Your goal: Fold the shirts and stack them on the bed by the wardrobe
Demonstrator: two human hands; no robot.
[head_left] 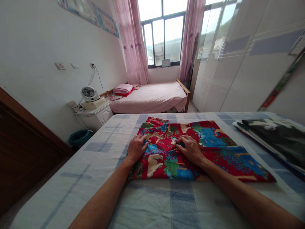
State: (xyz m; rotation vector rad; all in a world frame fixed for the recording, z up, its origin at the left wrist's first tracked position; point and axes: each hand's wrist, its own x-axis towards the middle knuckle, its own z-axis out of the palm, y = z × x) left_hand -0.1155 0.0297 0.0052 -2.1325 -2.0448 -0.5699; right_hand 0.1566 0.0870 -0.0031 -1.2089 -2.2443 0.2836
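Writing: none readable.
Left hand point(136, 148): pinching the printed cloth point(190, 149) at its left edge.
Right hand point(190, 149): gripping a fold mid-cloth.
Bed point(95, 171): bare sheet toward the near edge.

Two bare forearms stretch forward from the bottom edge, converging toward the centre. The left hand point(136, 148) lies palm down, fingers curled forward and pinching. The right hand point(191, 149) sits near it, knuckles raised, fingertips bent inward toward the left hand.

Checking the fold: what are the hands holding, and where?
Both the left hand and right hand rest palm-down on the red patterned cloth, fingers pinching a fold near its left-middle.
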